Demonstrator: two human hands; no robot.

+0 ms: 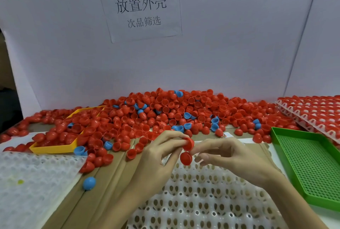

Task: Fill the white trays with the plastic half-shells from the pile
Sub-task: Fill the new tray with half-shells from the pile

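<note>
Head camera looks down on a desk (103,170) covered with brown cardboard, where two bare hands meet over a white tray (202,197) at the near edge. Left hand (158,157) has its thumb and fingers curled round a red half-shell (188,144), pinching it at the fingertips. Right hand (233,157) is just beside it, fingers bent toward a second red half-shell (186,158) that sits directly below the first; its fingertips touch that lower shell, though whether they truly pinch it cannot be told. Both shells are held above the far edge of the white tray, whose round pockets show through beneath the wrists.

Behind the hands a big pile of half-shells (165,112) spreads across the far side of the desk against a white partition wall (230,44), mostly red with some blue ones mixed in. A yellow tray (53,148) lies half buried in the pile's left part. One blue half-shell (89,183) lies apart on the cardboard near the left. Another white tray (27,182) sits at the near left corner. A green perforated tray (309,164) lies at the right edge, and behind it stacked white trays filled with red shells (312,112) reach the far right corner. A paper sign (140,6) with printed Chinese characters hangs on the wall.
</note>
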